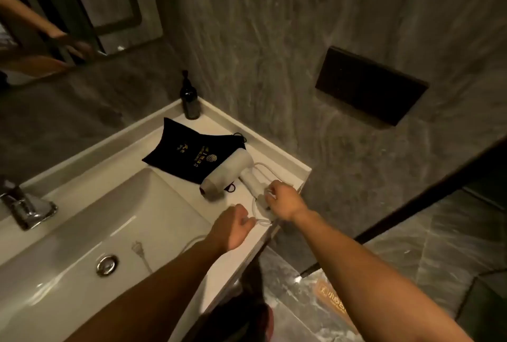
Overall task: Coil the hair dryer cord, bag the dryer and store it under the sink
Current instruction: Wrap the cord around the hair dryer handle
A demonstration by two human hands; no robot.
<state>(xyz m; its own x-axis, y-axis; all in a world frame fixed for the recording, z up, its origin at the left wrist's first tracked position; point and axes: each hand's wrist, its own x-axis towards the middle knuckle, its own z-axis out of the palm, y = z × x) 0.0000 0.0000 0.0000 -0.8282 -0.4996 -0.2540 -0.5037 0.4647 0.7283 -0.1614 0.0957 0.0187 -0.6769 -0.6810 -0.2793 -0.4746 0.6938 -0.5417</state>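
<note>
From the head camera, the wide rectangular white ceramic sink basin holds a round chrome drain stopper near its low end, and beside that stopper lies the pale two-pin plug of the dryer's cord, flat on the smooth glazed floor of the bowl. The thin white cord climbs out of the basin under the left forearm and loops on the white counter ledge to the right of the bowl. On that ledge lies the matte white hair dryer, a stubby cylinder with a short handle, its barrel resting partly on a flat black fabric drawstring bag with gold printing; the bag looks empty and slack, its drawstring end spilling at the far corner. Behind the bag, in the corner against the wall, stands a dark glass pump bottle, upright. The left hand is curled nearly closed, pinching a loop of cord between thumb and fingers at the counter's front edge. The right hand is also curled, fingers closed around cord loops right at the base of the dryer's handle. A chrome faucet sits at the basin's left edge. The walls are grey veined stone tile, with a dark rectangular flush plate set in the right-hand wall.
</note>
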